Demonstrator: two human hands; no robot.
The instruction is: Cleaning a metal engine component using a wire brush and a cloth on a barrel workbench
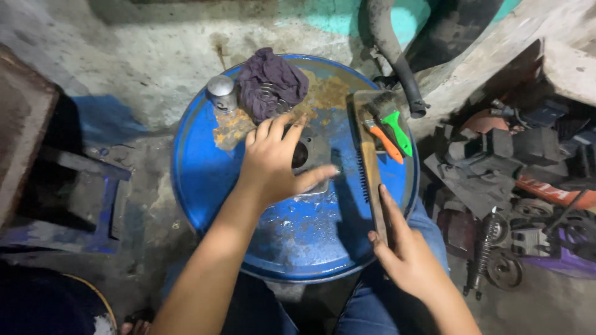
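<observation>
Your left hand lies spread and flat, fingers apart, on a flat grey metal plate with a round hole in it; the plate rests near the middle of the blue drum lid. Keep that palm pressing straight down so the plate cannot slide on the wet, rusty lid. Your right hand rests at the near end of a long wooden strip lying just right of the plate; the fingers lie along it, only loosely curled, and whether they really grip it I cannot tell. Hold the strip low and steady, close beside the plate. At the strip's far end lie two brushes, one with a green handle, one with an orange handle. At the drum's far edge sit a crumpled purple rag and, left of it, a small shiny metal cup. Beyond the drum the concrete floor is stained; a black hose hangs to its far right, and a heap of dark machine parts lies right of it.
</observation>
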